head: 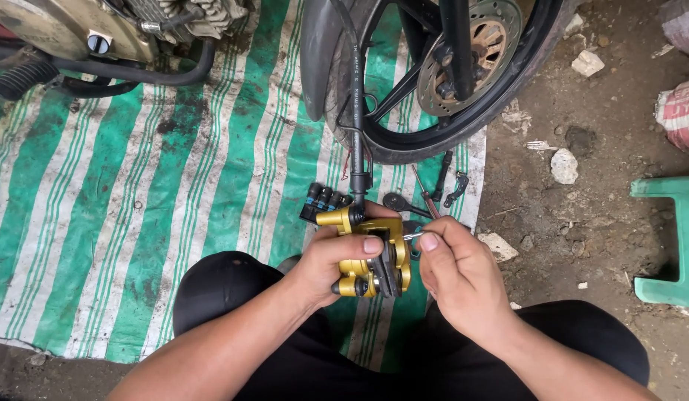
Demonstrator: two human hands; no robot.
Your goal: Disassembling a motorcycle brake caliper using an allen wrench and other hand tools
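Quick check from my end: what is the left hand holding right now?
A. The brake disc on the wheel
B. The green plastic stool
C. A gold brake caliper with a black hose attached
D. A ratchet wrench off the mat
C. The left hand grips the gold brake caliper, with the black hose running up from its top toward the wheel, while the right hand pinches a small metal piece at its side.

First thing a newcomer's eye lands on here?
The gold brake caliper at centre, gripped by the left hand while the right hand pinches a small metal part against its side. A black hose runs up from it past the motorcycle front wheel with its brake disc. All sits over a green-and-white striped tarp, with hand tools lying just below the wheel.
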